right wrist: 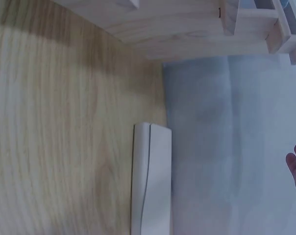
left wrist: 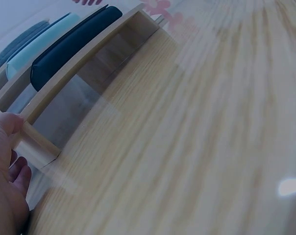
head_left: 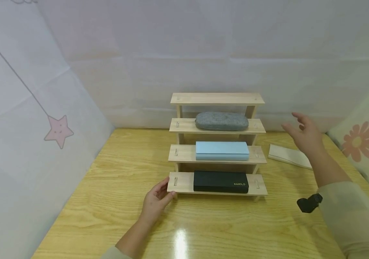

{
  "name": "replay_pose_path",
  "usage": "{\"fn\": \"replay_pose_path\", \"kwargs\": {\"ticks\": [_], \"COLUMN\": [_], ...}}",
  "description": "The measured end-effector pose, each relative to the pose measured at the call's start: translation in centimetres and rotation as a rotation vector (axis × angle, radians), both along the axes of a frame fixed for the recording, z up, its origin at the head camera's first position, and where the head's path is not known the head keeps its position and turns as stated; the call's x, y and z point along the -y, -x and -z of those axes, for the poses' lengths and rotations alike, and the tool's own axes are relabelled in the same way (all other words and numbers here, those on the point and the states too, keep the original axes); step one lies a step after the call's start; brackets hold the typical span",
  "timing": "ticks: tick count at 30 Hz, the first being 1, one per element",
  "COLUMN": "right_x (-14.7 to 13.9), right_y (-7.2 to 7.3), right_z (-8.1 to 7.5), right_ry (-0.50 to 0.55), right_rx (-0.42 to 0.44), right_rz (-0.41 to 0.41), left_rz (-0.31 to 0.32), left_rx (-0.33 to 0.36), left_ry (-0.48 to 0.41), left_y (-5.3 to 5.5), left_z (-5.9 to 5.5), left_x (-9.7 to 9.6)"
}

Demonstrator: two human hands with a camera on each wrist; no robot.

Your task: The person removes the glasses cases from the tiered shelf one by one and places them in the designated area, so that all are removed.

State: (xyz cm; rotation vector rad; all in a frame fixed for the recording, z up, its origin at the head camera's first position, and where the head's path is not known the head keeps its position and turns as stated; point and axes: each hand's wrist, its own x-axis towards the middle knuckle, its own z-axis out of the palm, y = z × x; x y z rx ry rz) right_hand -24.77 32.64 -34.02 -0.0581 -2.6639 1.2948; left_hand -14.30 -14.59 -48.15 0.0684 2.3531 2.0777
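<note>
A four-tier wooden display rack (head_left: 217,98) stands on the table. My left hand (head_left: 154,203) grips the left end of its lowest tier, thumb at the front edge; in the left wrist view the fingers (left wrist: 21,177) curl beside that end. On the lowest tier lies a black glasses case (head_left: 220,182) lettered KANOLD. Above it are a light blue glasses case (head_left: 222,150) and a grey fabric glasses case (head_left: 221,121). My right hand (head_left: 307,136) hovers with loosely bent fingers, holding nothing, over a white glasses case (head_left: 288,155) lying on the table right of the rack.
The wood-grain table (head_left: 119,162) reaches back to a pale cloth backdrop (head_left: 158,57). More cloth, printed with a star (head_left: 59,131) and a flower (head_left: 361,141), flanks the left and right sides. A black wrist device (head_left: 309,203) is at my right sleeve.
</note>
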Motion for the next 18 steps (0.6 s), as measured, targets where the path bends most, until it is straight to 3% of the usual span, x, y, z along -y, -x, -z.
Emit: {"fn": "replay_pose_path", "kwargs": {"ticks": [7, 18], "right_x": [1.8, 3.9], "right_y": [-0.1, 0.3], "right_z": [-1.3, -2.8], "right_ry": [-0.002, 0.008], "right_rx": [0.002, -0.055], "right_rz": [0.001, -0.064], "left_rz": [0.012, 0.001], "left_rx": [-0.001, 0.007], "left_ry": [-0.017, -0.016], "left_y": [-0.1, -0.1], "left_z": [0.0, -0.2], "left_x": [0.0, 0.0]}}
